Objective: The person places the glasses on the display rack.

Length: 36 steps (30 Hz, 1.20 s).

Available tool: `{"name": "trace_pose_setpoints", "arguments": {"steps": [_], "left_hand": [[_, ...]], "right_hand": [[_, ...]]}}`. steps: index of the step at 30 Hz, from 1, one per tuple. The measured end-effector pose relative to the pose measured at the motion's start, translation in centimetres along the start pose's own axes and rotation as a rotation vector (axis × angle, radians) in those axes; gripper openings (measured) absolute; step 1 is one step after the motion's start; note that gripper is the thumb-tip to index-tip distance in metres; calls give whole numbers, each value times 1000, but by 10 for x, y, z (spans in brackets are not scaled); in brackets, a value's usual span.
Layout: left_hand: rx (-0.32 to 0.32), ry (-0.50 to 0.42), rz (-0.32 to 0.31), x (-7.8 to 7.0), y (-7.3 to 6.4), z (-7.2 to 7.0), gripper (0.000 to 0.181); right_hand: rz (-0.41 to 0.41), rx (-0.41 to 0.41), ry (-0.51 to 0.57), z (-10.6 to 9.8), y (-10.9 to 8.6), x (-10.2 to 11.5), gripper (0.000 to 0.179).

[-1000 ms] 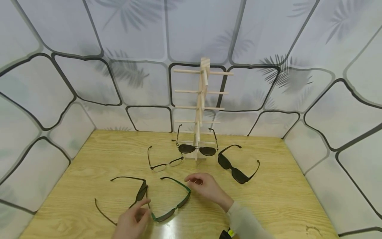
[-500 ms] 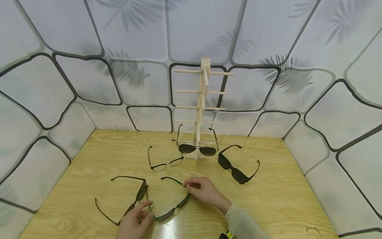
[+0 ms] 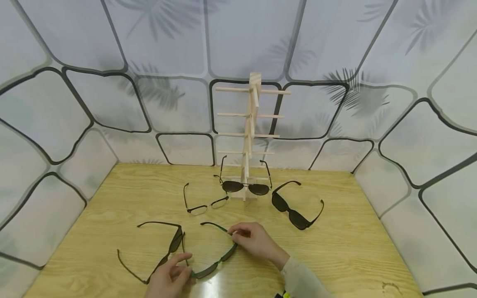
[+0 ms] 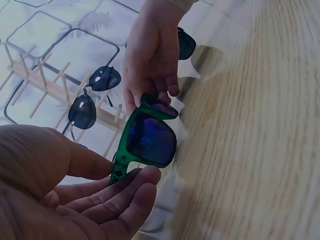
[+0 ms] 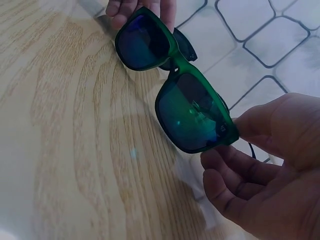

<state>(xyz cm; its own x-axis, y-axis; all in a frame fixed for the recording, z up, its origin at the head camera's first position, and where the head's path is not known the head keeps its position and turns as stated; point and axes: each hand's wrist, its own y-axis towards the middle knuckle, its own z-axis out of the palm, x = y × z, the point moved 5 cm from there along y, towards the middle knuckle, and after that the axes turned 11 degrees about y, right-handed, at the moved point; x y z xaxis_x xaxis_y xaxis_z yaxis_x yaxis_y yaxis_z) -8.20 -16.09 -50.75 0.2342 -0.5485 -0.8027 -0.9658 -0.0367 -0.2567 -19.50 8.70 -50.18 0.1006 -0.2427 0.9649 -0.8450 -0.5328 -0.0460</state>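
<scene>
Pale, line-patterned walls (image 3: pixel 179 105) round a wood-grain table (image 3: pixel 346 248); green-framed sunglasses (image 5: pixel 184 65) pinched at both ends.
The left hand (image 3: pixel 167 278) and right hand (image 3: pixel 257 240) each hold one hinge corner between thumb and fingers, parted only by the frame's thickness, over the table's near part; whether the sunglasses touch it I cannot tell. Such small corner grips could let one end slip, and an uneven pull might strain a hinge. In the head view the left temple's tip overlaps the black sunglasses (image 3: pixel 175 241), so a leftward shift might drag them. The lenses face the person and somewhat right, the unfolded temples reaching away; the long axis runs slantwise, right end farther out. Beyond lie clear-lensed glasses (image 3: pixel 207 205), then aviators (image 3: pixel 232 187) by the wooden rack (image 3: pixel 250 120).
</scene>
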Motion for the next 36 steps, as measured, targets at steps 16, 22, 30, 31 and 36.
{"name": "trace_pose_setpoints", "arguments": {"steps": [16, 22, 30, 31, 36], "left_hand": [[-40, -42, 9, -7, -6, -5, 41], [-57, -63, 11, -11, -7, -11, 40], [-96, -92, 37, -25, -7, -24, 39], [-102, -90, 38, -27, -7, -26, 38], [-125, -87, 23, -39, -8, -36, 35]], "right_hand": [[-35, -17, 68, -4, -11, 15, 26], [-45, -13, 87, -6, -14, 24, 28], [-73, -11, 112, -10, -18, 41, 29], [-73, -9, 118, -11, -18, 43, 29], [-90, -15, 123, -13, -21, 55, 27]]}}
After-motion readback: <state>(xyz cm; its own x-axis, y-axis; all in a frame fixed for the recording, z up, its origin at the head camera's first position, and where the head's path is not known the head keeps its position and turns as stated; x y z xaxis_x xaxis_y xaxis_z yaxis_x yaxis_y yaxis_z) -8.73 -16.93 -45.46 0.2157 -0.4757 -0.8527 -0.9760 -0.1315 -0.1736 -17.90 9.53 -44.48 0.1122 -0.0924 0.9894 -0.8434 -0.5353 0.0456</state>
